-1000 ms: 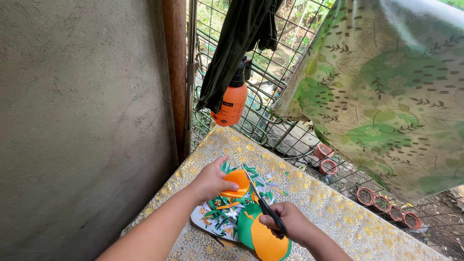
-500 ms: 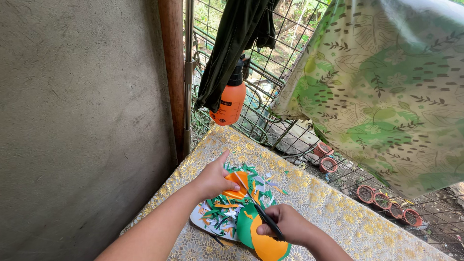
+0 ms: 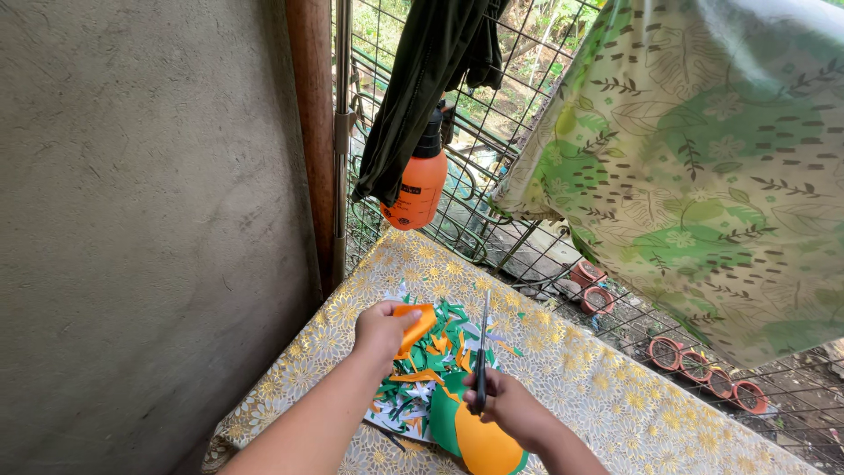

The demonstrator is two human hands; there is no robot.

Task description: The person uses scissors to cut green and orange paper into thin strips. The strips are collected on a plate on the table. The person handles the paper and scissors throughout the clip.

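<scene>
Orange paper is what we pinch in our left hand (image 3: 380, 327): a folded orange piece (image 3: 416, 322) held between thumb and fingers, lifted just above the heap of green, orange and white paper scraps (image 3: 420, 374) on the gold-flowered tablecloth (image 3: 598, 387). Our right hand (image 3: 505, 406) is closed through the handles of the scissors (image 3: 483, 352), whose blades look pressed together and point away from us, just right of the piece. To cut well, we judge it best to keep the fold taut, feed the paper into the blades rather than chase it, and keep the left thumb clear of the edge. Near us lies a larger orange-on-green cutout (image 3: 470, 440). An orange spray bottle (image 3: 418, 186) hangs far off on the wire fence (image 3: 492, 220).
</scene>
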